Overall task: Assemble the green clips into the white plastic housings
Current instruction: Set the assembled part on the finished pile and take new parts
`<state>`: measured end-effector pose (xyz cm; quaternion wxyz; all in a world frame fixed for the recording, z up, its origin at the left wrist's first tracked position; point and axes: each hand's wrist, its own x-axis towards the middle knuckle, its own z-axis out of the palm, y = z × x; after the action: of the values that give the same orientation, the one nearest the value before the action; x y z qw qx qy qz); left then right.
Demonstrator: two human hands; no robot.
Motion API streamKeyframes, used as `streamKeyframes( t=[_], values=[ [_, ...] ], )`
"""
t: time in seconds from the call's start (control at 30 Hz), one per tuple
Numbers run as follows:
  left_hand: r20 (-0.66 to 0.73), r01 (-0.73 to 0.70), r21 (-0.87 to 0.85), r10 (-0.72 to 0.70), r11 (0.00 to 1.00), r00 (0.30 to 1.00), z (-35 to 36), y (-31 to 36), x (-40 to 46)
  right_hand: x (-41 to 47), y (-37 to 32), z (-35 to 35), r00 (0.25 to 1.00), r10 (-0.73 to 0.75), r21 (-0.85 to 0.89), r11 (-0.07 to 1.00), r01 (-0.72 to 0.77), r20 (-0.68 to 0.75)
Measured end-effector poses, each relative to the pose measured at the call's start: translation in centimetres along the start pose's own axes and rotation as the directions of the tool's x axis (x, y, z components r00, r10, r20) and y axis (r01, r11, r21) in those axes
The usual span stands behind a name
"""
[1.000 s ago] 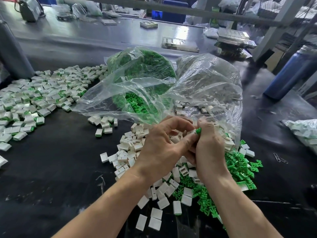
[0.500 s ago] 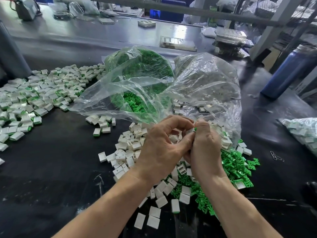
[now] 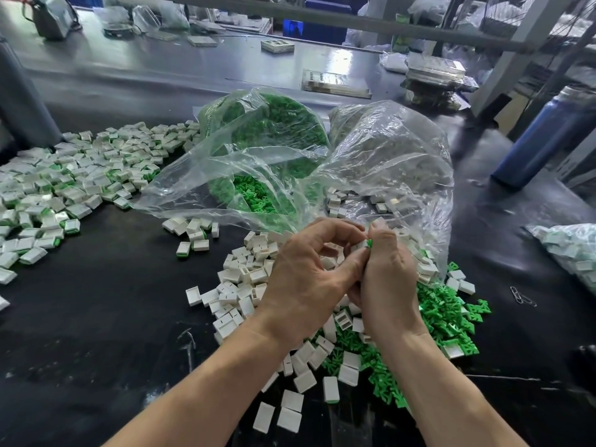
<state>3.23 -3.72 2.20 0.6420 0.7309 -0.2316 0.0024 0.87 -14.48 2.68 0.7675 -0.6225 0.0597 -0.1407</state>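
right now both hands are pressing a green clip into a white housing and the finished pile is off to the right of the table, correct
Not quite. The finished pile lies to the left of the table, as the head view shows. Both hands, left hand and right hand, do meet on a green clip and white housing.

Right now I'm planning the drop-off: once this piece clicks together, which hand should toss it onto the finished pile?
Probably the left hand. The finished pile lies far to the left, on its side, while the right hand sits nearer the loose green clips for the next pick.
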Motion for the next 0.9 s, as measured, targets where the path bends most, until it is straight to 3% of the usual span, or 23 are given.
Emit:
streamKeyframes(
  t=[0.4, 0.7, 0.9],
  values=[
    [-0.041, -0.015, -0.048, 0.013, 0.999, 0.999, 0.43, 0.03, -0.17, 0.59, 0.66, -0.13, 0.996, -0.009, 0.039, 0.999, 0.013, -0.083],
    [-0.048, -0.026, -0.059, 0.023, 0.998, 0.999, 0.44, 0.11, -0.20, 0.33, 0.61, -0.02, 0.995, -0.040, -0.016, 0.999, 0.039, -0.092],
    [-0.049, -0.018, -0.062, 0.015, 0.998, 0.999, 0.32, 0.10, -0.22, 0.21, 0.46, 0.19, 0.998, -0.017, 0.044, 0.999, 0.020, -0.067]
  ],
)
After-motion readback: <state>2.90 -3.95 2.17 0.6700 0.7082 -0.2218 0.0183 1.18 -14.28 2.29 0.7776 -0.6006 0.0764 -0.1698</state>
